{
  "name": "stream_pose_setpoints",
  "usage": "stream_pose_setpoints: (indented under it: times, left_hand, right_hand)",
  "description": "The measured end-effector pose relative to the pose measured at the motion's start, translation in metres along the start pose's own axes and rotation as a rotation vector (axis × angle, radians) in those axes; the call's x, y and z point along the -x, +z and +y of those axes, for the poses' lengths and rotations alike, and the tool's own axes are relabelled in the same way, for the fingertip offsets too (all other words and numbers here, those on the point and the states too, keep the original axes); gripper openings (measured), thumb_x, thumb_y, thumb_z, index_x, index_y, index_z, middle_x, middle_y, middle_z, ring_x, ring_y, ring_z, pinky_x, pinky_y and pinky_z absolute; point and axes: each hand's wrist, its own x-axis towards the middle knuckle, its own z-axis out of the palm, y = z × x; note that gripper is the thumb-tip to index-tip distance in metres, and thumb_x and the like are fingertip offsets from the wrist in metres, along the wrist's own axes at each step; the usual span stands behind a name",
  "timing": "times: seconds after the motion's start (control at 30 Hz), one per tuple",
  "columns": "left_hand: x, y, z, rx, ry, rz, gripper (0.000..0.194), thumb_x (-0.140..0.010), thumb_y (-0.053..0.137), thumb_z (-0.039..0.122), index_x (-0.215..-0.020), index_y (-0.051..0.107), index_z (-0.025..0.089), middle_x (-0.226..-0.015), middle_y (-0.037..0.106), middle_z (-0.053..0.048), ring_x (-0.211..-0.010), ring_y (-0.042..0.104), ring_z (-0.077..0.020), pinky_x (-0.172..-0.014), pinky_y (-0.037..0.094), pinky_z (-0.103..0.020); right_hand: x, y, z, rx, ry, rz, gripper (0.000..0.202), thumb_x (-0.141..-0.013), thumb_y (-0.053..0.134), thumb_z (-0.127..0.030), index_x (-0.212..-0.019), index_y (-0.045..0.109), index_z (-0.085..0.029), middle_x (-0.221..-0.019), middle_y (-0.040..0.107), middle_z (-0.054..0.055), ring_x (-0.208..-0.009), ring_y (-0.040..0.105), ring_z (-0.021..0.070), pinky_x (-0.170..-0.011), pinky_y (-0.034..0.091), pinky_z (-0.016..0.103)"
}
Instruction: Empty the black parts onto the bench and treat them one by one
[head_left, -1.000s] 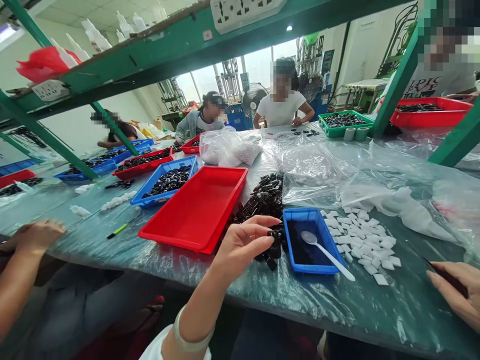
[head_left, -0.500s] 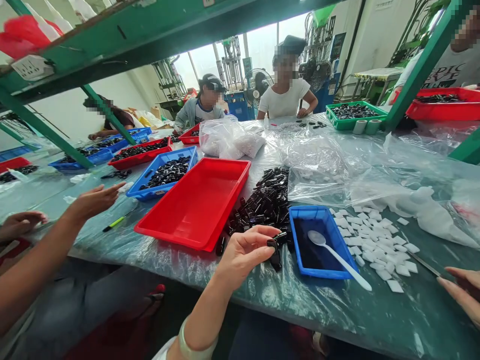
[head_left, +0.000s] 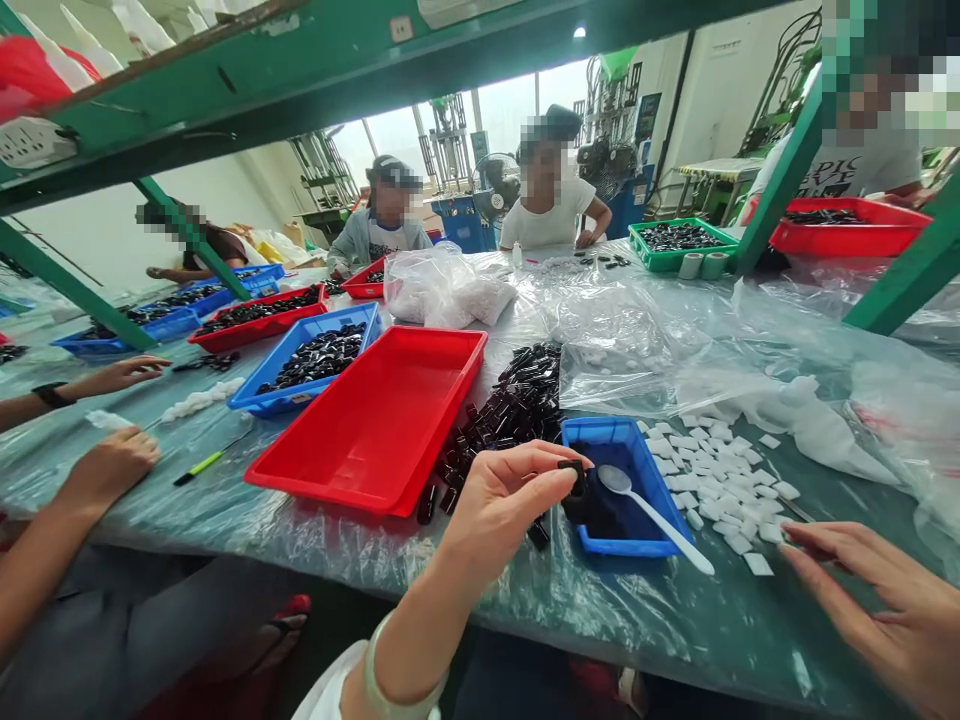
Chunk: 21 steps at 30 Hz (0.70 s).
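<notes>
My left hand [head_left: 502, 510] pinches a small black plastic piece [head_left: 574, 478] between thumb and fingertips, over the left edge of a blue tray [head_left: 626, 545]. Dark material lies in that tray, with a white spoon [head_left: 660, 520] resting across it. Behind my left hand spreads a heap of glossy black pieces [head_left: 529, 385]. My right hand [head_left: 874, 590] is at the right edge of a scatter of white pads [head_left: 712, 480]. Its thumb and index tips are close together; what they hold, if anything, is too small to name. A thin metal tool [head_left: 796, 509] lies just behind these fingers, partly hidden.
A red tray [head_left: 367, 420] stands left of the heap, beside a blue tray of black pieces [head_left: 319, 355]. Clear plastic bags [head_left: 622, 320] lie behind. A co-worker's hands [head_left: 112, 465] are at the left, near a green pen [head_left: 199, 468]. A green shelf frame [head_left: 337, 80] crosses above.
My right hand has come left to the white pads. My left hand's black piece is now over the blue tray's edge. The view has shifted slightly; co-workers' hands on the left have moved.
</notes>
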Motion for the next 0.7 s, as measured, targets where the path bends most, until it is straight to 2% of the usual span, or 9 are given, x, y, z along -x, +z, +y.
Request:
stream_pose_setpoints:
  times: [0.1,0.2,0.37,0.57,0.7]
  left_hand:
    - [-0.004,0.016,0.002,0.005,-0.007,-0.051,0.012,-0.077,0.067,0.023,-0.070,0.075,0.016,-0.087,0.071,-0.007,-0.069,0.053,-0.0132,-0.063,0.039,-0.025]
    - [-0.008,0.030,0.004,-0.001,-0.012,-0.089,0.012,-0.075,0.068,0.023,-0.070,0.075,0.015,-0.086,0.071,-0.008,-0.072,0.054,-0.0141,-0.064,0.040,-0.024]
    - [-0.015,0.051,0.009,-0.066,-0.032,-0.115,0.015,-0.072,0.069,0.026,-0.071,0.076,0.013,-0.085,0.068,-0.009,-0.071,0.053,-0.0151,-0.064,0.041,-0.025]
    - [-0.010,0.064,0.004,-0.095,-0.061,-0.145,0.016,-0.073,0.070,0.028,-0.073,0.075,0.013,-0.081,0.067,-0.007,-0.066,0.051,-0.0138,-0.060,0.041,-0.024]
    - [0.006,0.061,-0.011,-0.088,-0.100,-0.107,0.020,-0.073,0.071,0.032,-0.078,0.076,0.013,-0.076,0.070,-0.007,-0.061,0.051,-0.0122,-0.056,0.041,-0.021]
  right_hand:
    - [0.003,0.005,-0.019,-0.048,-0.216,0.027,0.013,-0.084,0.053,-0.038,-0.090,0.062,-0.032,-0.085,0.068,0.004,-0.072,0.068,0.0239,-0.047,0.056,0.033]
    - [0.005,0.010,-0.027,-0.080,-0.234,0.027,0.017,-0.086,0.051,-0.035,-0.089,0.065,-0.025,-0.085,0.067,0.006,-0.074,0.067,0.0225,-0.047,0.056,0.030]
    - [0.013,0.013,-0.031,-0.165,-0.149,-0.037,0.018,-0.087,0.051,-0.031,-0.090,0.066,-0.022,-0.085,0.064,0.008,-0.074,0.065,0.0205,-0.035,0.045,0.024]
    - [0.019,0.010,-0.030,-0.297,-0.008,-0.062,0.015,-0.087,0.053,-0.034,-0.088,0.062,-0.022,-0.081,0.063,0.006,-0.064,0.060,0.0180,-0.043,0.048,0.026]
    - [0.026,-0.008,-0.038,-0.408,0.181,0.026,0.018,-0.082,0.060,-0.039,-0.079,0.061,-0.021,-0.070,0.061,0.003,-0.059,0.058,0.0170,-0.050,0.049,0.027]
